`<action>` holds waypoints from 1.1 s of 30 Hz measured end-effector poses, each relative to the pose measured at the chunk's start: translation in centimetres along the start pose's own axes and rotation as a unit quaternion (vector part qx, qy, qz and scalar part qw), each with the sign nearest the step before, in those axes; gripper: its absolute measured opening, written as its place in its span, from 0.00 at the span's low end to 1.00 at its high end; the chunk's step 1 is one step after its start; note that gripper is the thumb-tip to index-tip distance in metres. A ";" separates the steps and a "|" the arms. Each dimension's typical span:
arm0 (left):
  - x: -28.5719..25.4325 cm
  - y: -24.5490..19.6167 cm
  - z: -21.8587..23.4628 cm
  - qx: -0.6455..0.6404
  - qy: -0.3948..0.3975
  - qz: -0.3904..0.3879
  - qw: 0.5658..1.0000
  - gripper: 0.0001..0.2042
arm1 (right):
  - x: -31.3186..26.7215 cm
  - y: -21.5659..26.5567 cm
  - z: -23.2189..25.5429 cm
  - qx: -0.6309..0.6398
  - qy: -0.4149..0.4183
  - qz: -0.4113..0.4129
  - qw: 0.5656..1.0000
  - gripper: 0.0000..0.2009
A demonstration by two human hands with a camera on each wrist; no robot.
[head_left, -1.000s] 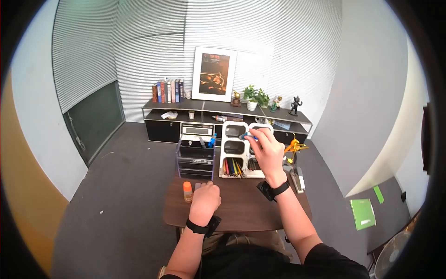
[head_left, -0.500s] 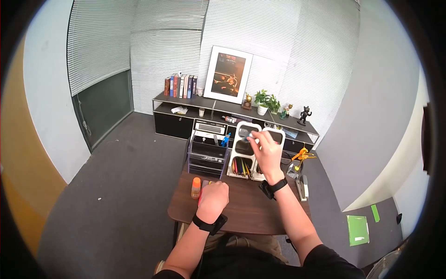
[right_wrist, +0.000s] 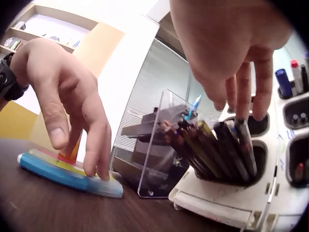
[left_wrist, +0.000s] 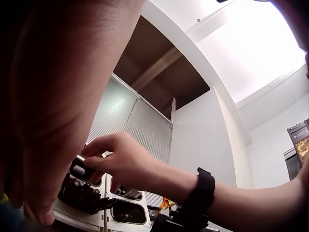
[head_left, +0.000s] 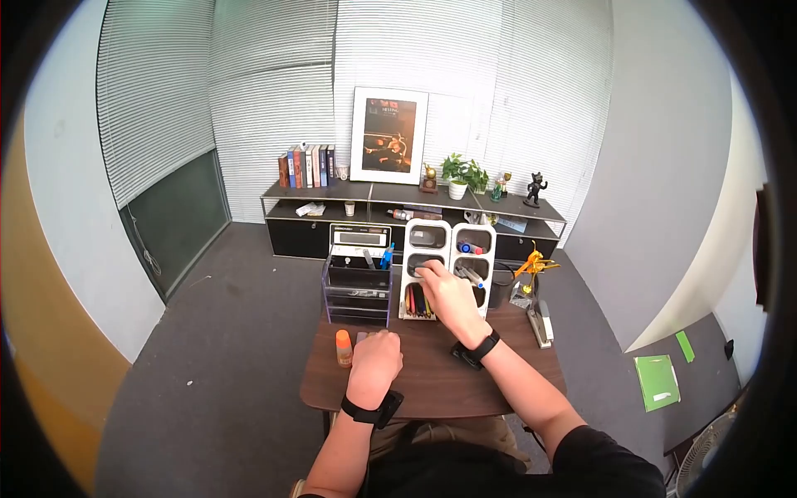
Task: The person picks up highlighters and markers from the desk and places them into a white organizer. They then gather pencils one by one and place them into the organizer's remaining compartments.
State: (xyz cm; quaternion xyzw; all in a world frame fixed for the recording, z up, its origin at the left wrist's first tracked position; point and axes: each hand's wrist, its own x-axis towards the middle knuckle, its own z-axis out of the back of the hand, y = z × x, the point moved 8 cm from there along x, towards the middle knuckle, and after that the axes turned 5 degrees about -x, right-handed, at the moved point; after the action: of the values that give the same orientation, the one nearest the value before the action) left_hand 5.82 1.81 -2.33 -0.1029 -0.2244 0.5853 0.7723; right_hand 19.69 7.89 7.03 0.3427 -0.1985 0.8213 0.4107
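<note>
My right hand (head_left: pixel 452 303) reaches over the middle compartment of the left white organizer (head_left: pixel 427 224). In the left wrist view its thumb and forefinger stand apart above the dark compartment, where a small whitish end (left_wrist: pixel 77 170) shows. Nothing shows gripped between those fingers. My left hand (head_left: pixel 376 365) rests low on the table. The right wrist view shows its relaxed fingertips touching a light blue marker (right_wrist: pixel 72 175), with a yellow marker (right_wrist: pixel 82 168) behind it. Dark pencils (right_wrist: pixel 217 150) stand in the organizer's front compartment, below my right hand.
An orange-capped bottle (head_left: pixel 344 349) stands left of my left hand. Behind it is a clear-sided desk organizer (head_left: pixel 357 290) with blue pens. The right white organizer (head_left: pixel 490 236) holds several markers. A stapler (head_left: pixel 541 324) and an orange ornament (head_left: pixel 535 266) stand on the right.
My right hand has moved down and left to the middle compartment; the blue marker it pinched earlier no longer shows in its fingers. My left hand stays by the markers. The head view shifted.
</note>
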 end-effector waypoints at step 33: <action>-0.9 -0.8 0.7 -0.010 0.023 -0.020 0.999 0.09 | -13.3 6.4 2.9 0.026 0.312 -0.075 0.947 0.24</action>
State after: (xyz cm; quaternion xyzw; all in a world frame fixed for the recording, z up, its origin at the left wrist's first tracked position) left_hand 6.02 0.64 -1.55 -0.1201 -0.2145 0.5652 0.7875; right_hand 21.35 -4.76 -0.95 0.0935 -0.0123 0.8587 0.5038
